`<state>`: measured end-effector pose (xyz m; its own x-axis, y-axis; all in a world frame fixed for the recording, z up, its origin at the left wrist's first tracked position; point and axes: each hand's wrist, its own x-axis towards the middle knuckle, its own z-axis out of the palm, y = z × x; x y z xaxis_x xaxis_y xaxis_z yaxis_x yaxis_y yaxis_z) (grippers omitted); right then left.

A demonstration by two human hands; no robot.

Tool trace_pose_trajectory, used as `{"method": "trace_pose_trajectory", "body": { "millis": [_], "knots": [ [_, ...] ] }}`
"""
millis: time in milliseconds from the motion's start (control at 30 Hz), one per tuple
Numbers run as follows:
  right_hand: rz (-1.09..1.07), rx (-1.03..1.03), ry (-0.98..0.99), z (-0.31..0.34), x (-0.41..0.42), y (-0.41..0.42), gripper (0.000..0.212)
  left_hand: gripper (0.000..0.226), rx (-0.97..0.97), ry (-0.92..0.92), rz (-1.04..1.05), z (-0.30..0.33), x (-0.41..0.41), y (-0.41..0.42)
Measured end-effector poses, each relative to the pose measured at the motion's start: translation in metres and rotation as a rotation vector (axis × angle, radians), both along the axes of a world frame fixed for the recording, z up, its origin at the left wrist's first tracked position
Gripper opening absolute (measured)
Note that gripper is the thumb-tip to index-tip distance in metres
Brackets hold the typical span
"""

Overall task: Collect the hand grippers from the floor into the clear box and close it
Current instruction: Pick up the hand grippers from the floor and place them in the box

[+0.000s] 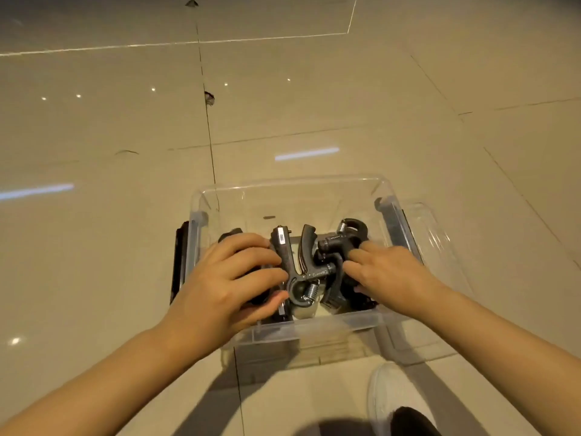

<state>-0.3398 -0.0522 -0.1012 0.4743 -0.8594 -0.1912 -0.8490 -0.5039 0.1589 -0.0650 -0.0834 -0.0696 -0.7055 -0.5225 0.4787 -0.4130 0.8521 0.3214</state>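
Note:
A clear plastic box (292, 191) stands open on the tiled floor in front of me. Several black hand grippers (309, 247) with metal springs lie piled inside it. My left hand (229, 278) is inside the box on the left, fingers curled over a black gripper there. My right hand (390, 272) reaches in from the right, fingertips pressing on the black grippers; whether it grasps one I cannot tell. Black latch handles sit on the box's left (177, 262) and right (393, 221) sides.
The clear lid (440, 247) lies on the floor right of the box, partly under it. A white shoe (396, 398) is at the bottom right. Glossy beige tiles with dark joints and a chipped spot (209, 98) surround the box.

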Motion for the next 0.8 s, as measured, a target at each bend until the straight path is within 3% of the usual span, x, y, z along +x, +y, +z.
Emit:
{"method": "trace_pose_trajectory", "body": {
  "millis": [100, 300, 400, 567, 667, 800],
  "knots": [
    [-0.038, 0.208, 0.113, 0.007, -0.004, -0.010, 0.032, 0.017, -0.019, 0.028, 0.037, -0.024, 0.003, 0.016],
    [-0.068, 0.350, 0.008, -0.007, 0.002, -0.015, 0.067, 0.012, -0.049, 0.026, 0.075, -0.047, 0.008, 0.033],
    [-0.075, 0.395, 0.100, -0.012, 0.007, -0.018, 0.055, 0.013, -0.035, 0.043, 0.112, -0.046, 0.006, 0.034],
    [0.059, 0.303, 0.025, -0.009, 0.010, -0.017, 0.030, 0.016, -0.012, 0.035, 0.121, -0.047, 0.006, 0.035],
    [0.083, 0.366, 0.010, -0.009, 0.017, -0.018, 0.027, 0.016, -0.009, 0.029, 0.127, -0.047, 0.006, 0.035],
    [0.037, 0.498, -0.027, -0.008, 0.011, -0.023, 0.046, 0.016, -0.010, 0.031, 0.128, -0.048, 0.005, 0.036]
  ]
}}
